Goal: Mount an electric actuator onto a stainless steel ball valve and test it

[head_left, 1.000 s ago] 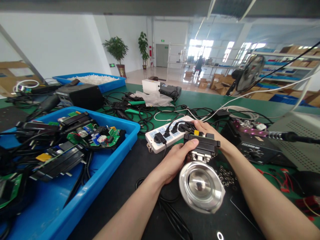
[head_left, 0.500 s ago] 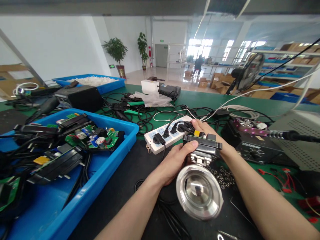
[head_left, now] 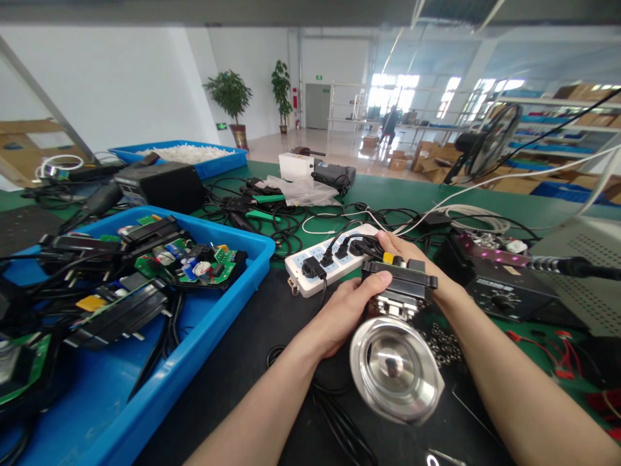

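Observation:
Both hands hold a lamp assembly over the black mat: a shiny round metal reflector point(head_left: 395, 371) faces me, with a black finned housing point(head_left: 400, 283) behind it. My left hand point(head_left: 347, 310) grips the housing's left side, thumb laid on its top edge. My right hand point(head_left: 412, 259) wraps round the far side of the housing, fingers curled near a small yellow part on top. A white power strip point(head_left: 330, 262) with several black plugs lies just beyond the hands.
A blue bin point(head_left: 204, 323) of circuit boards and black parts fills the left. A black control box point(head_left: 495, 288) and a grey perforated case point(head_left: 582, 272) stand at right. Small metal nuts point(head_left: 439, 343) lie scattered by the reflector. Tangled black cables point(head_left: 272, 223), another blue tray point(head_left: 213, 162) and a fan point(head_left: 490, 145) sit farther back.
The lamp assembly was lifted slightly and tilted, its reflector turning a little; both hands kept their grip. The camera view shifted a little.

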Demonstrator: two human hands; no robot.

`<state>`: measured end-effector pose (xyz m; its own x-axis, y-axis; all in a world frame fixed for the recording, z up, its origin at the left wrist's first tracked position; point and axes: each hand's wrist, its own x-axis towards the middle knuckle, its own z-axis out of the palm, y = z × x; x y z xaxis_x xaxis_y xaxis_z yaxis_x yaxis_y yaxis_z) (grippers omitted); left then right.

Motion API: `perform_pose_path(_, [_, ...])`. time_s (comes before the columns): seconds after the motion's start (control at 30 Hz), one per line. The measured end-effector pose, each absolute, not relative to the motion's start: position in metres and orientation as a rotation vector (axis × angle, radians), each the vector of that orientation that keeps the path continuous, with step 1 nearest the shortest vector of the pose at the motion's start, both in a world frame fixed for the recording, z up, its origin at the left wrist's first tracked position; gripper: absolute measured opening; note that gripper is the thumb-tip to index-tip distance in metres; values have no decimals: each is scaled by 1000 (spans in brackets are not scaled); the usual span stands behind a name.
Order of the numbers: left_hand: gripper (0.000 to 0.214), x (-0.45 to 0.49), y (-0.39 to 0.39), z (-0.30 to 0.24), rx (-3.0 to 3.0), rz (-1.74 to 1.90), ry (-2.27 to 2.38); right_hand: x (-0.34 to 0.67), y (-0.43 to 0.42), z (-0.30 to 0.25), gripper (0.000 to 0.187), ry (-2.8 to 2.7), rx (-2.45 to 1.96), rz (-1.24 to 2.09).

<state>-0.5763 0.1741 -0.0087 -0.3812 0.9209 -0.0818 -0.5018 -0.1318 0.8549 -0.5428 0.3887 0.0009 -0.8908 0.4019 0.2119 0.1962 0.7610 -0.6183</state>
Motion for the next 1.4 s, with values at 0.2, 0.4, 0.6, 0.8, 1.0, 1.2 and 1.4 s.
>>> perform_pose_path(0.2, [52,-576,174,-9,575,1716,1056,-545,393,-4,59,-2605,-466,888])
perform_pose_path(0.4, [52,-577,175,-9,556,1708,1037,-549,399,-9,59,-2605,-485,883])
perform_pose_path(0.6, [52,-576,174,-6,540,1719,1028,-550,402,-11,59,-2619,-459,877])
perform_pose_path(0.8, [52,-577,174,-6,535,1715,1030,-549,399,-6,60,-2637,-510,876])
perform_pose_path(1.0, [52,-576,175,-6,528,1720,1025,-547,395,0,57,-2651,-517,878])
perform_pose_path(1.2, [52,-576,175,-6,549,1724,1020,-548,397,-4,59,-2651,-505,871])
perform_pose_path(1.4, [52,-576,174,-6,555,1720,1023,-549,398,-6,60,-2646,-498,867])
